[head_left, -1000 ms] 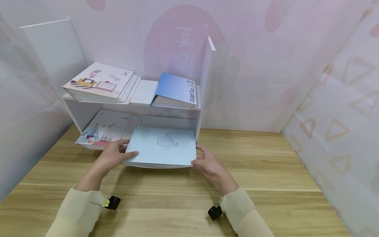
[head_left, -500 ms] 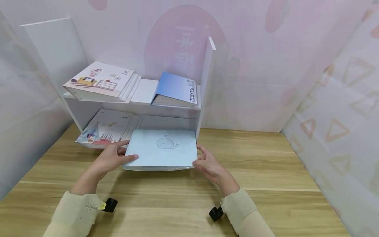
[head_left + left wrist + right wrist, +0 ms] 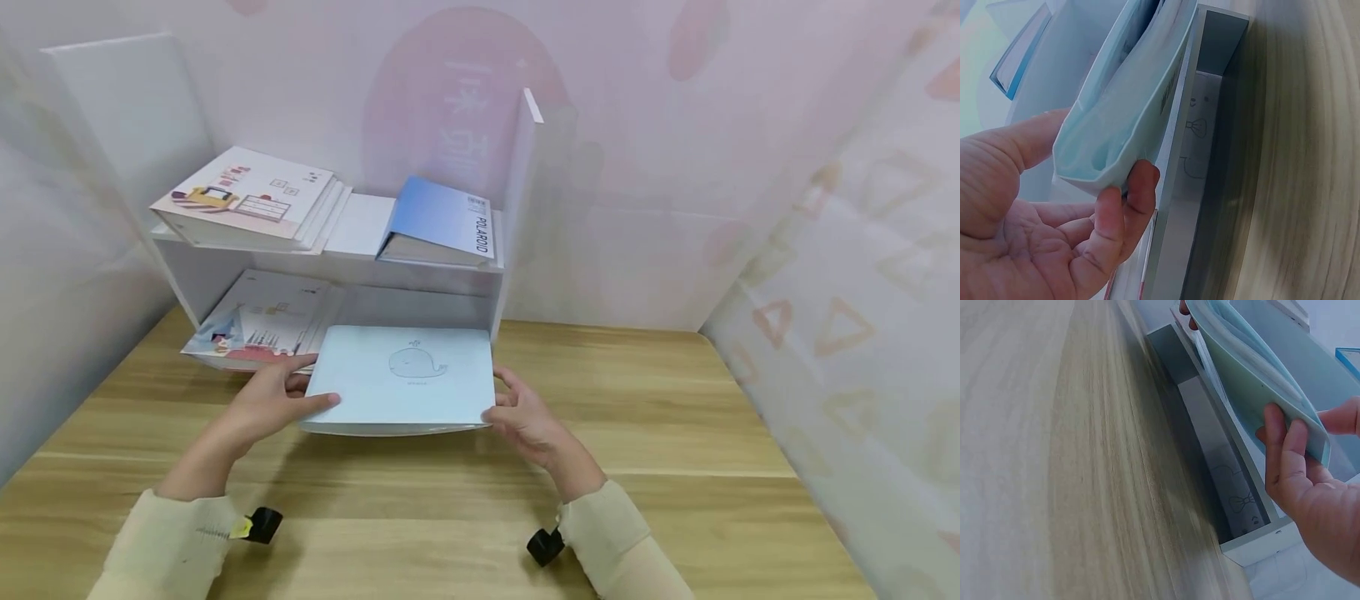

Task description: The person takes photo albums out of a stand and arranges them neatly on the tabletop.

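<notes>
A light blue album (image 3: 401, 375) with a whale drawn on its cover lies level in front of the shelf's lower opening. My left hand (image 3: 272, 398) grips its left edge, thumb on the cover and fingers beneath. At the opposite edge, my right hand (image 3: 528, 421) pinches the front corner, thumb on top. The left wrist view shows clear plastic pages inside the album (image 3: 1125, 115), with its covers slightly parted. From the right wrist view, the fingers (image 3: 1294, 447) press under the lower cover.
A white two-level shelf (image 3: 517, 167) stands on the wooden table (image 3: 615, 400). Its upper level holds white binders (image 3: 247, 196) at left and a blue POLAROID album (image 3: 442, 218) at right. More binders (image 3: 262, 317) lie at lower left, close to my left hand.
Both hands have drawn the light blue album a little toward me, out from the lower opening. The view has shifted slightly; the shelf and other binders stay put.
</notes>
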A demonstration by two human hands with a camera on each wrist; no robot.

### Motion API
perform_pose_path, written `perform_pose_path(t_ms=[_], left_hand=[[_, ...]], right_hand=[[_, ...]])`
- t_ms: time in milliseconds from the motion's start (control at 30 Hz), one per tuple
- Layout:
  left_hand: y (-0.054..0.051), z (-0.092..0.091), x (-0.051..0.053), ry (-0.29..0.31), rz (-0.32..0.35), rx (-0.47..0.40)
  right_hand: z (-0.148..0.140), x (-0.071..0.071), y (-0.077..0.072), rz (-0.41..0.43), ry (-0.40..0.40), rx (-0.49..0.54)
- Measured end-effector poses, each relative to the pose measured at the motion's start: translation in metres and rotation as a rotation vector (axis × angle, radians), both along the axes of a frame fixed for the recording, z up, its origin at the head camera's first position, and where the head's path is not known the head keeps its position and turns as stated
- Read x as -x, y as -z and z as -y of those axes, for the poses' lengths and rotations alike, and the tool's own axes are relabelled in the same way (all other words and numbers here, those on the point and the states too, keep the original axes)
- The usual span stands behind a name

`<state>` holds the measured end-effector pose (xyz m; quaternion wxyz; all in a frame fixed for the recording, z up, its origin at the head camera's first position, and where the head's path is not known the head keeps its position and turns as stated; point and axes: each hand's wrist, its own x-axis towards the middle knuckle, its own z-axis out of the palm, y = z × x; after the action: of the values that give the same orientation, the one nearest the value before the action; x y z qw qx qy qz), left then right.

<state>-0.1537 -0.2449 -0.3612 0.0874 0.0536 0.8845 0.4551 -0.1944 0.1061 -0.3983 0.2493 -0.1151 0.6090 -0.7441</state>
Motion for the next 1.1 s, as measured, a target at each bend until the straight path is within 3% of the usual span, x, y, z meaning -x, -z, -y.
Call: perform_pose_path(t_ms=[467, 833, 1100], left_hand=[[-0.001, 0.016, -0.011, 0.04, -0.04, 0.064], [-0.002, 0.029, -0.021, 0.056, -0.017, 0.08], [-0.002, 0.04, -0.029, 0.07, -0.018, 0.122]], right_hand=[[0.007, -0.021, -0.007, 0.018, -0.01, 0.016], [0.018, -0.038, -0.003, 0.037, 0.012, 0.049], [0.027, -0.048, 0.001, 0.036, -0.02, 0.08]])
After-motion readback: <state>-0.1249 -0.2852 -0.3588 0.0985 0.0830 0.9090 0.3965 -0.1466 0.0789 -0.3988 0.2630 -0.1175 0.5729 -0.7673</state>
